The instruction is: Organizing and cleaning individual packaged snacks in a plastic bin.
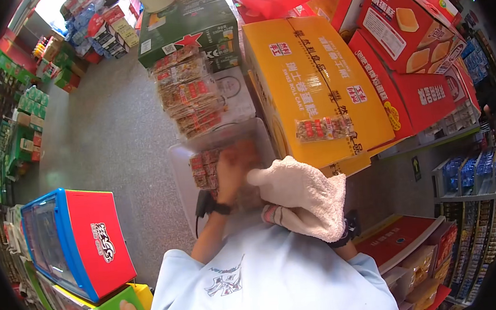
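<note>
A clear plastic bin [179,173] stands before me with wrapped snack bars [205,169] inside. My left hand [233,165] reaches down into the bin; it is blurred, and its fingers and anything between them cannot be made out. A pale terry cloth [305,194] is draped over my right hand, which is hidden beneath it at the bin's right side; whether the fingers grip the cloth is unclear. Beyond the bin, a stack of wrapped snack bars [195,93] lies on a white box [236,94]. One more snack pack [322,128] rests on a yellow carton [307,80].
A green beer carton [189,24] stands behind the stack. Red cake boxes [408,24] are piled at the upper right. At the lower left is a blue and red freezer [93,246]; shelves of goods [474,198] line the right.
</note>
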Action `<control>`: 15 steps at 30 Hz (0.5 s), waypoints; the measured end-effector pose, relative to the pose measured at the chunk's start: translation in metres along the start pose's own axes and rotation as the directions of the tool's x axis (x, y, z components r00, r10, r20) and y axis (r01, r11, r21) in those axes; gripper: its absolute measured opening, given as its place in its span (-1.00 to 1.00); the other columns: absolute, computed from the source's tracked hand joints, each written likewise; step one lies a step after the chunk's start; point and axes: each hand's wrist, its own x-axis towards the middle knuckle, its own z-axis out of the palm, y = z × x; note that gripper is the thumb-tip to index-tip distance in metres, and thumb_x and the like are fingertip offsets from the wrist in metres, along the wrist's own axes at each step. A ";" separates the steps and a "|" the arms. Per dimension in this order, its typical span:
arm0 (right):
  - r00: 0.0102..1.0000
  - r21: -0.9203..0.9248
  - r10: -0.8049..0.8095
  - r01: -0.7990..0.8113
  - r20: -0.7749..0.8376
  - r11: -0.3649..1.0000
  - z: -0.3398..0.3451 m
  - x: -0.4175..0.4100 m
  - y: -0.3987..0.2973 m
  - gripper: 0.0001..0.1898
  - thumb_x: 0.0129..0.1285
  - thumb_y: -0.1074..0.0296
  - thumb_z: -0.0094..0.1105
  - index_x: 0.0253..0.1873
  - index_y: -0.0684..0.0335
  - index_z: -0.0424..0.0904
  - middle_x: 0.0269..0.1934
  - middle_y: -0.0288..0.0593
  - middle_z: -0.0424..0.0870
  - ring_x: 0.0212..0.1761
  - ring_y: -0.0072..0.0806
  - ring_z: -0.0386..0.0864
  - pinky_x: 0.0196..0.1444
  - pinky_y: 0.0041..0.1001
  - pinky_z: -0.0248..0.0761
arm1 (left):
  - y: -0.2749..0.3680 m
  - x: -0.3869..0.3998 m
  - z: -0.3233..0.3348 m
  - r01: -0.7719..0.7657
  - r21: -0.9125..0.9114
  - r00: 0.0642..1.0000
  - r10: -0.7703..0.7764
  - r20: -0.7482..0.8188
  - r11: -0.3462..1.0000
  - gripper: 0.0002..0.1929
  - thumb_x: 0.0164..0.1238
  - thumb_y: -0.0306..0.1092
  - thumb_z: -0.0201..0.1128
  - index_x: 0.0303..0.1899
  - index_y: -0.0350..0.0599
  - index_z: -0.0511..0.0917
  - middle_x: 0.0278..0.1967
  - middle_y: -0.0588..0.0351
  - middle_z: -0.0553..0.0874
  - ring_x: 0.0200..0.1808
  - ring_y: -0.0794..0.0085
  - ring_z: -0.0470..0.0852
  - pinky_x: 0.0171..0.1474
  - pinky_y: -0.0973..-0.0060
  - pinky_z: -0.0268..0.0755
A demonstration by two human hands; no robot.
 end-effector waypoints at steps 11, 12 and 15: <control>0.953 -0.454 -0.124 -0.016 -0.277 0.891 0.052 -0.007 0.012 -0.50 -0.08 0.58 0.18 0.08 0.31 0.45 -0.20 -0.12 0.61 -0.13 -0.42 0.56 -0.14 -0.49 0.40 | 0.145 -0.025 -0.108 0.028 -0.550 0.983 -0.124 -0.137 0.835 -0.75 0.26 -0.58 0.25 -0.03 -0.25 0.54 -0.21 0.13 0.67 -0.20 0.56 0.62 -0.13 0.59 0.48; 0.950 -0.299 -0.051 -0.046 -0.308 0.953 0.056 -0.007 0.016 -0.47 -0.07 0.56 0.21 0.11 0.35 0.44 -0.19 -0.11 0.62 -0.14 -0.48 0.57 -0.13 -0.54 0.41 | 0.155 -0.027 -0.107 0.057 -0.521 0.988 -0.125 -0.095 0.852 -0.77 0.23 -0.59 0.27 -0.07 -0.25 0.58 -0.24 0.10 0.68 -0.23 0.52 0.64 -0.14 0.60 0.48; 0.987 0.110 0.159 -0.154 -0.037 0.982 0.023 0.007 0.006 -0.68 -0.02 0.55 0.35 -0.09 0.34 0.58 -0.36 -0.33 0.61 -0.40 -0.69 0.51 -0.31 -0.66 0.46 | 0.161 -0.028 -0.097 -0.120 -0.366 0.992 0.120 -0.024 0.923 -0.84 0.24 -0.54 0.29 -0.16 -0.27 0.59 -0.28 0.18 0.63 -0.31 0.64 0.53 -0.29 0.72 0.36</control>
